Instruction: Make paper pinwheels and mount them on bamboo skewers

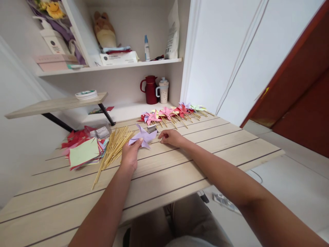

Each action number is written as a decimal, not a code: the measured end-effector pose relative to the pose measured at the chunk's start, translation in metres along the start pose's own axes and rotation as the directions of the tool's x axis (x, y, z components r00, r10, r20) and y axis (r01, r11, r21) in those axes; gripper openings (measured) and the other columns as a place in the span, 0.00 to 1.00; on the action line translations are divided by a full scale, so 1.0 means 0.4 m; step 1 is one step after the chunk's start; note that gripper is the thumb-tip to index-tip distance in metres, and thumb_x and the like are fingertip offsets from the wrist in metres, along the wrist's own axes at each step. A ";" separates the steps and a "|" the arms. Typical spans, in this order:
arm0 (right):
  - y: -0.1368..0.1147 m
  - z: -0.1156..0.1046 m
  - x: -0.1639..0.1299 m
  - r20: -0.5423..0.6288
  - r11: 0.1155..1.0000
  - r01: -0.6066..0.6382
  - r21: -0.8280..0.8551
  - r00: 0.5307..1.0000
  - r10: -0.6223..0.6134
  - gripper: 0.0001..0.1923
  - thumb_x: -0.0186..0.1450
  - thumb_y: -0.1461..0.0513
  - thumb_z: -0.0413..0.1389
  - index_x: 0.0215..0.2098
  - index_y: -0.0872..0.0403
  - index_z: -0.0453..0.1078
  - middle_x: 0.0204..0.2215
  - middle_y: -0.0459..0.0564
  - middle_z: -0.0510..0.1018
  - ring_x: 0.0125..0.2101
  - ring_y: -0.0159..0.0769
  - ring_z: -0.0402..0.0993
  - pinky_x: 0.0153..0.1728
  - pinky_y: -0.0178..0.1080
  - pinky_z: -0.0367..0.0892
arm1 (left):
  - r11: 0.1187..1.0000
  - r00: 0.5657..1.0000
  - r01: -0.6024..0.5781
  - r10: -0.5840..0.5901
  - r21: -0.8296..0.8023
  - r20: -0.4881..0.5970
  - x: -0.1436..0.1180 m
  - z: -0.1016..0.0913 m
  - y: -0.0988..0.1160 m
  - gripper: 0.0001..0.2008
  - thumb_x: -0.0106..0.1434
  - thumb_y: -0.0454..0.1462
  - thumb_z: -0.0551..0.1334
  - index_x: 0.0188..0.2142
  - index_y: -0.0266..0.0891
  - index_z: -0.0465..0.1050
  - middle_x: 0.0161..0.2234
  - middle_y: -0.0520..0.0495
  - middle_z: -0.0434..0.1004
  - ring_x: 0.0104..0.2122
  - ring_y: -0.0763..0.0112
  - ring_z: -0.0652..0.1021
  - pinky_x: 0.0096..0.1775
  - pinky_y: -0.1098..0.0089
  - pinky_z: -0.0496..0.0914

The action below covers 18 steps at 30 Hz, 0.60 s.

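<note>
My left hand [130, 155] pinches a lilac paper pinwheel head [143, 136] by its lower edge, just above the wooden tabletop [180, 161]. To its right, my right hand [171, 137] rests on the table with fingers curled; whether it holds something small I cannot tell. A small grey stapler-like object [151, 129] lies just beyond the pinwheel. A bundle of wooden sticks [113, 148] lies left of my left hand.
A stack of coloured paper squares [83, 151] sits at the left. A row of finished pinwheels on sticks [171, 114] lines the far edge. A red jug [150, 90] and a white cup [163, 90] stand behind, under a shelf of items.
</note>
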State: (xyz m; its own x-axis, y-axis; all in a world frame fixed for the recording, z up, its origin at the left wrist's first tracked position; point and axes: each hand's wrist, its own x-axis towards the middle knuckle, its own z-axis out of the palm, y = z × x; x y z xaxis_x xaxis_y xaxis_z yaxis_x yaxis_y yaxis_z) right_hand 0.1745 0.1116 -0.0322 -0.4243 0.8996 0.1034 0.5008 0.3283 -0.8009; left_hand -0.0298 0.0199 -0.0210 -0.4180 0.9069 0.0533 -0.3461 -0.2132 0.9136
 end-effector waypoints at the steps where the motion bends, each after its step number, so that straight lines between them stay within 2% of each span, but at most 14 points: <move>1: 0.001 -0.001 0.000 0.003 1.000 -0.001 0.014 1.000 0.001 0.10 0.54 0.65 0.65 0.36 0.54 0.77 0.24 0.40 0.70 0.25 0.28 0.65 0.28 0.32 0.57 | 1.000 1.000 -0.004 0.004 0.004 0.003 0.000 -0.001 -0.001 0.22 0.41 0.36 0.78 0.37 0.34 0.81 0.37 0.44 0.84 0.38 0.65 0.81 0.50 0.60 0.72; 8: 0.004 -0.006 -0.001 0.019 0.996 -0.008 0.087 1.000 0.007 0.10 0.55 0.65 0.63 0.37 0.55 0.76 0.23 0.40 0.71 0.24 0.28 0.65 0.27 0.31 0.59 | 0.997 0.999 -0.043 0.043 0.063 0.009 0.003 -0.008 -0.009 0.21 0.43 0.38 0.78 0.37 0.34 0.81 0.37 0.43 0.84 0.37 0.64 0.82 0.48 0.61 0.74; 18: 0.012 0.006 0.001 0.016 0.998 -0.007 0.063 1.000 0.006 0.09 0.55 0.65 0.64 0.36 0.55 0.76 0.23 0.40 0.73 0.25 0.28 0.67 0.29 0.32 0.61 | 0.990 0.998 -0.065 0.063 0.121 0.025 0.000 -0.008 -0.007 0.20 0.45 0.39 0.77 0.38 0.34 0.82 0.38 0.43 0.85 0.37 0.65 0.81 0.48 0.61 0.73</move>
State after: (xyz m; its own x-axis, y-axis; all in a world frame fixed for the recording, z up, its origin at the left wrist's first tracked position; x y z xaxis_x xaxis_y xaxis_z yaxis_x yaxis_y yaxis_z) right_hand 0.1749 0.1127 -0.0374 -0.4328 0.8971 0.0891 0.4556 0.3030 -0.8370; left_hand -0.0317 0.0193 -0.0249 -0.4180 0.9004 0.1205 -0.2135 -0.2263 0.9504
